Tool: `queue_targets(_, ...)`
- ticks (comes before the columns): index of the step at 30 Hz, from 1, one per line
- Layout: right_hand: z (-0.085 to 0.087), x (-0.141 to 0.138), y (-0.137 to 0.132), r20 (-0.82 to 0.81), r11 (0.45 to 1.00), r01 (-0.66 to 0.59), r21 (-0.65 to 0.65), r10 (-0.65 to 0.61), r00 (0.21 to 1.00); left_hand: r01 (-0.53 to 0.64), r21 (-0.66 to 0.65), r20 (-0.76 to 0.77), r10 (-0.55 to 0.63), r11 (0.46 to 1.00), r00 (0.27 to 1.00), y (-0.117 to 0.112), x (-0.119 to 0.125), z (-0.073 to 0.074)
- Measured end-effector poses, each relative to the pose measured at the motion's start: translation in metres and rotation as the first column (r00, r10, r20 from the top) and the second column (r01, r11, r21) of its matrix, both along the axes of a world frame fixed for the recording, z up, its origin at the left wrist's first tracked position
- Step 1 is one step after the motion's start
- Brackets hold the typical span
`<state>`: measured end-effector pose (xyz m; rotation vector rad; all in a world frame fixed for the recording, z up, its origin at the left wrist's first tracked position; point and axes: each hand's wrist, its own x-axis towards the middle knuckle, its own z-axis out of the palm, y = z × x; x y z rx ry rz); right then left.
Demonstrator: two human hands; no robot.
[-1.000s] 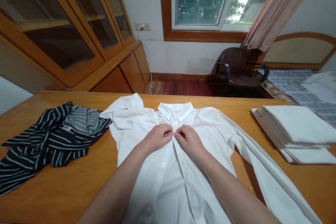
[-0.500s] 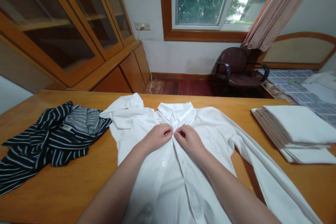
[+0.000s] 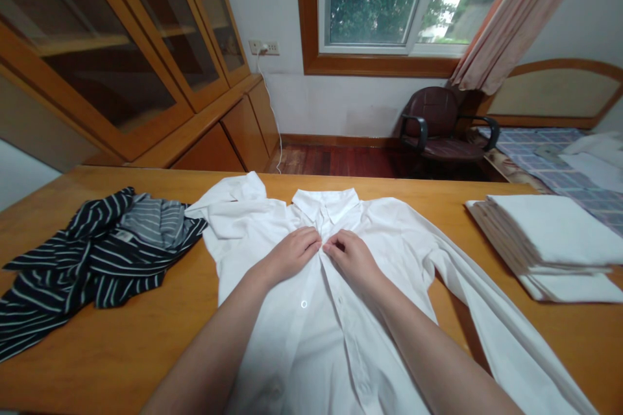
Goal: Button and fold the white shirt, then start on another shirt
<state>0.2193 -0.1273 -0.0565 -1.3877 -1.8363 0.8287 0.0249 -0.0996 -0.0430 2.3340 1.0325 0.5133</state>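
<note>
A white button-up shirt [image 3: 389, 233] lies front-up on the wooden table [image 3: 146, 337], collar toward the window. My left hand [image 3: 291, 251] and my right hand [image 3: 351, 258] meet at the shirt's front opening just below the collar. Both are closed in a pinch on the two edges of the placket. A white button shows lower down on the shirt front. One sleeve trails off to the right, the other is bunched at the upper left.
A black-and-white striped garment [image 3: 92, 253] lies crumpled on the table's left. A stack of folded white cloth [image 3: 549, 240] sits at the right edge. Beyond the table are wooden cabinets [image 3: 121, 65], a dark armchair [image 3: 440, 126], a window and a bed.
My left hand's fingers have shifted slightly forward at the placket; otherwise both hands and the shirt stay where they were.
</note>
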Motion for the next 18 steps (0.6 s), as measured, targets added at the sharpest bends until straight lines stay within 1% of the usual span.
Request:
queue_targets(10, -0.0023, 0.0006, 0.0029, -0.026, 1.0, -0.008, -0.025, 0.007, 1.0, 0.005, 0.021, 0.027, -0.006, 1.0, 1.0, -0.0005, -0.0004, 0.0002)
queue_targets(18, 0.0, 0.0016, 0.0027, -0.043, 1.0, -0.01, -0.027, 0.008, 0.999, 0.008, 0.047, 0.031, -0.01, 0.999, 0.999, -0.0001, -0.0005, -0.0009)
